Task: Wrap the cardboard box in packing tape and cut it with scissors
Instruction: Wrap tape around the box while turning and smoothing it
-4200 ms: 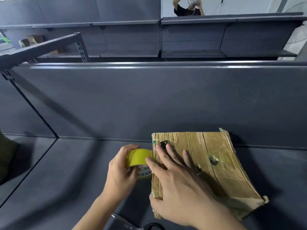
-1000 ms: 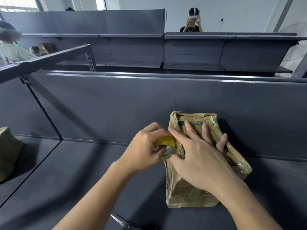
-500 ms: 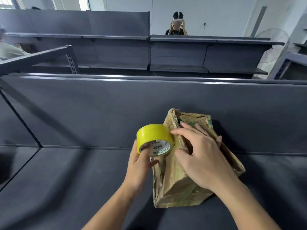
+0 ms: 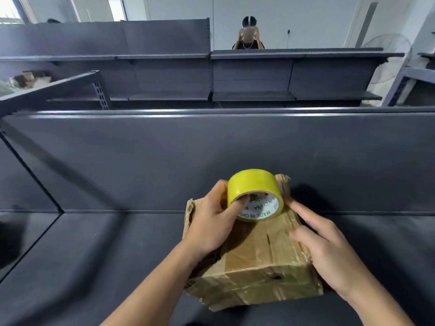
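Grey shelf [image 4: 94, 243], tape [image 4: 253, 184] around left thumb [image 4: 239, 204]

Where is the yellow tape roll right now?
The yellow tape roll is just right of centre in the head view, held by the left hand at the far end of the cardboard box, with the right hand on the box beside it.

The box [image 4: 256, 262] sits on the shelf [image 4: 94, 255], in front of the back panel [image 4: 164, 156]. The tape roll [image 4: 253, 184] rests on top of the box, at its far end. The left hand [image 4: 211, 222] holds the roll from the left, with its thumb inside the hole. The right hand [image 4: 327, 250] lies along the box's right side. More shelves [image 4: 259, 74] stand behind the panel.
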Demonstrator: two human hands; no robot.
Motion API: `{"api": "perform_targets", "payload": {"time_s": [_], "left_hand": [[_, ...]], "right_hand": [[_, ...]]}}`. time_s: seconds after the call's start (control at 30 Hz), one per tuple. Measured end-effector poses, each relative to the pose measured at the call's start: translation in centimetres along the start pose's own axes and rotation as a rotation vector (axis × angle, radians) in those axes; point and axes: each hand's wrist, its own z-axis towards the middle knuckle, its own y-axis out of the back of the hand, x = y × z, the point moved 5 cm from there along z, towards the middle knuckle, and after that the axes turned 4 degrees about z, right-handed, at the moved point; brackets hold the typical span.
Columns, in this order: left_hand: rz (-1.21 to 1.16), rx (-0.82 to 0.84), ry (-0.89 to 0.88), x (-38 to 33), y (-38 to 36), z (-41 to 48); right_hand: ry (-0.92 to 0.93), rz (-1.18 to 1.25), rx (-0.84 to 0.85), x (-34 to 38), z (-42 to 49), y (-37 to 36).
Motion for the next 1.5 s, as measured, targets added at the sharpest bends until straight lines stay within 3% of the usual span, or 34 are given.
{"api": "perform_targets", "payload": {"time_s": [0.17, 0.23, 0.37, 0.6, 0.7, 0.83, 0.93, 1.1, 1.2, 1.5], "left_hand": [[0.354, 0.243, 0.035, -0.9, -3.3, -0.2], [0.426, 0.259, -0.006, -1.3, -4.1, -0.4], [0.412, 0.208, -0.073, -1.3, -4.1, -1.0], [0.467, 0.194, -0.13, -1.9, -4.4, -0.6], [0.394, 0.098, -0.242, -2.8, -3.7, -0.3], [0.211, -0.072, -0.228, -3.1, -0.4, -0.1], [0.173, -0.089, -0.227, -3.1, 2.2, 0.3], [0.467, 0.028, -0.354, -5.2, 5.6, 1.5], [0.635, 0.178, -0.416, -5.9, 6.5, 1.8], [0.853, 0.452, -0.428, -4.4, 8.8, 1.0]], "right_hand": [[-0.201, -0.201, 0.048, -4.1, -0.5, 1.5], [-0.203, -0.296, 0.117, -3.9, -1.1, 0.7], [-0.022, -0.58, 0.117, -3.4, -1.1, -0.1], [-0.062, -0.958, 0.196, -2.6, -0.5, -0.5], [-0.087, -1.02, 0.217, -2.7, -0.6, -0.4], [-0.113, -1.03, 0.234, -2.8, -0.7, -0.1], [-0.136, -1.037, 0.245, -3.0, -0.8, -0.1], [-0.135, -1.063, 0.266, -3.1, -0.7, -0.1], [-0.136, -1.073, 0.277, -3.0, -0.7, -0.1], [-0.144, -1.105, 0.336, -3.0, -0.4, -0.8]]}}
